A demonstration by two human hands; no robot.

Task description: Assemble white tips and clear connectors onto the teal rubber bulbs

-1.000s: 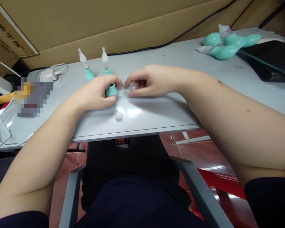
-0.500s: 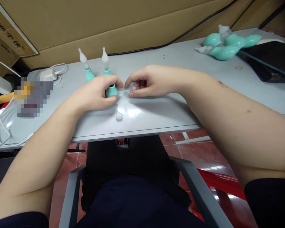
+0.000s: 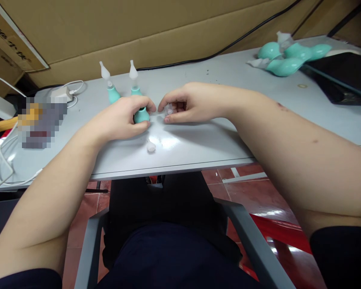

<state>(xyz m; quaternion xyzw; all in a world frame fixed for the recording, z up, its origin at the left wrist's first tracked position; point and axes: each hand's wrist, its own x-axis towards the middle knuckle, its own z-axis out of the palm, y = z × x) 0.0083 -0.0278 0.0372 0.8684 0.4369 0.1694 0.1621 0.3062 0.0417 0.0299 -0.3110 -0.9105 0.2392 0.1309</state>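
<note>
Unmoved: smooth, round teal bulb

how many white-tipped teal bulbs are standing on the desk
2: the left bulb and the right bulb, side by side beyond the left hand. Others may be hidden.

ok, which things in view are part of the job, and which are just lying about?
Job:
teal bulb in the left hand
clear piece in the right hand
loose white tip, probably
two tipped bulbs behind, probably
teal bulb pile, perhaps

Lying about, by the look:
black slab
white adapter
white block
</note>
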